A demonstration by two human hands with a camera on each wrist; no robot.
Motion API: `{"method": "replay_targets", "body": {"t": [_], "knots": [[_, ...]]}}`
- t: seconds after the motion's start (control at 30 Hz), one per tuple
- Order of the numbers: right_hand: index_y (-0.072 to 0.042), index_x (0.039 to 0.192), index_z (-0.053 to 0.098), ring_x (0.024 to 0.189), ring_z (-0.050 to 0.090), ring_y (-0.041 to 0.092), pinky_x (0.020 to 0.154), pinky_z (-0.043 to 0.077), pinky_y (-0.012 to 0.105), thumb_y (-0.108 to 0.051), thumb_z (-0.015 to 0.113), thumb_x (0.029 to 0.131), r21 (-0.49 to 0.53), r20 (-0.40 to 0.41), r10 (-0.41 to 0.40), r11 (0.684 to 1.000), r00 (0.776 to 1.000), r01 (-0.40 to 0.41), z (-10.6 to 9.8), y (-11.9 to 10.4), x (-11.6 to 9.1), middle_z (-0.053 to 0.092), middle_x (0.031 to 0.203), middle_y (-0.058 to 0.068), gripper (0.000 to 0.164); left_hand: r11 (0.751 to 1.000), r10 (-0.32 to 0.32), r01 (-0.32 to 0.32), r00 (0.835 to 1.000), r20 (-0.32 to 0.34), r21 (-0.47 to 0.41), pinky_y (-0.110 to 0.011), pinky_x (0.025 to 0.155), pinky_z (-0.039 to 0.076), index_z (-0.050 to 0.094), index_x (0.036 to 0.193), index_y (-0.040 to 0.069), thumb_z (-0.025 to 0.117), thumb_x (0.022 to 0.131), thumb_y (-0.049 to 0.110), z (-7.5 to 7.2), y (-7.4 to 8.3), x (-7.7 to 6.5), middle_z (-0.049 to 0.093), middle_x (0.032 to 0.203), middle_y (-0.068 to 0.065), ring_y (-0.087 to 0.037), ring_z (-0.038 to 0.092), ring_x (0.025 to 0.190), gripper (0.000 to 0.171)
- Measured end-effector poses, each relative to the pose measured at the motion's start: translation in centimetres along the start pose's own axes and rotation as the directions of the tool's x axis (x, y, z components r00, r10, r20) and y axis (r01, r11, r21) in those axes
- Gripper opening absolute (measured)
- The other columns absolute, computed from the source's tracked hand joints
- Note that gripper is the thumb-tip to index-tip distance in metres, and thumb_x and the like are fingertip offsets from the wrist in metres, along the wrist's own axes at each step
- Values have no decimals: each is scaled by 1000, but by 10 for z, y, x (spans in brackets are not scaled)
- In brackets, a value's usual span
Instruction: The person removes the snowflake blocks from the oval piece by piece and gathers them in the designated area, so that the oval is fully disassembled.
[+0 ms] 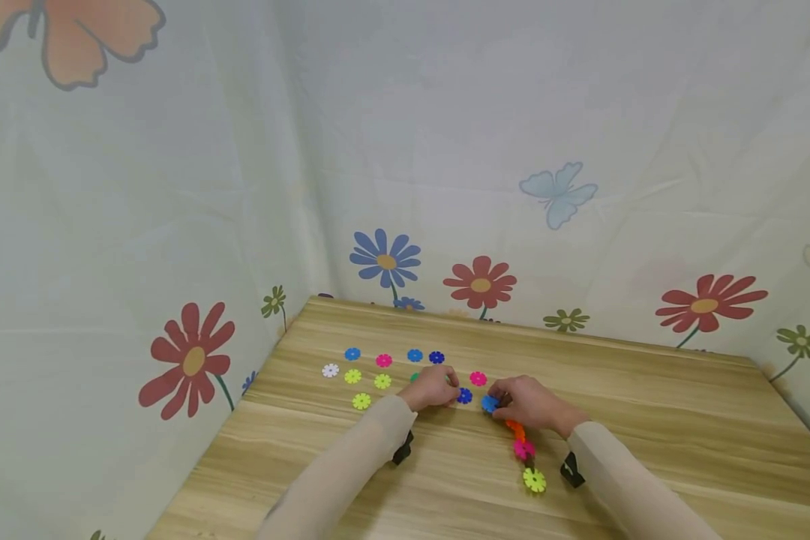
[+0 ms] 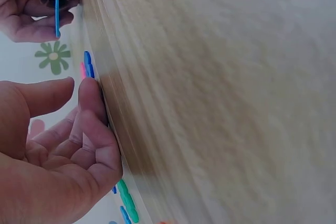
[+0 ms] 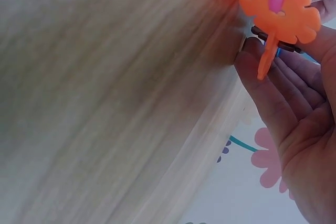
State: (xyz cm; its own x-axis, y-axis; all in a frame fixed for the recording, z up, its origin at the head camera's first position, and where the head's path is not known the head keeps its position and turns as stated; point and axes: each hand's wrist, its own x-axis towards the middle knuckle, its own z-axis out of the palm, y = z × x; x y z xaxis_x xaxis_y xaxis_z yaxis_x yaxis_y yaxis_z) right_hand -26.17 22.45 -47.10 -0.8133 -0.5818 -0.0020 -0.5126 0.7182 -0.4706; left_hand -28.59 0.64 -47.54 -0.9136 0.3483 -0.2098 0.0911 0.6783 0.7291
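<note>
My right hand pinches a chain of interlocking plastic flower discs at its light blue disc. From there the chain runs toward me through orange, pink and dark pieces to a yellow disc. My left hand hovers low over the table, its index fingertip right at a loose dark blue disc. In the left wrist view the left thumb stands apart from loosely bent fingers, with nothing between them. A pink disc lies just behind the dark blue one.
Several loose flower discs lie left of the hands, among them white, yellow, pink and blue. A green disc is partly hidden by the left hand. The wooden table meets a flower-printed curtain at its back.
</note>
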Motion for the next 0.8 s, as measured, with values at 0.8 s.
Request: {"method": "replay_targets", "body": {"t": [0.8], "knots": [[-11,105,65,78,61,8,72,52,28,-15,75,82,60,12,-3,998,1000,2,1,-6,6,64,97,-5,25,956,18,7,996,83,-292,-31,68,53,69,87,-1,62,92,14,3,3,-18,69,78,-9,-21,67,70,17]]}}
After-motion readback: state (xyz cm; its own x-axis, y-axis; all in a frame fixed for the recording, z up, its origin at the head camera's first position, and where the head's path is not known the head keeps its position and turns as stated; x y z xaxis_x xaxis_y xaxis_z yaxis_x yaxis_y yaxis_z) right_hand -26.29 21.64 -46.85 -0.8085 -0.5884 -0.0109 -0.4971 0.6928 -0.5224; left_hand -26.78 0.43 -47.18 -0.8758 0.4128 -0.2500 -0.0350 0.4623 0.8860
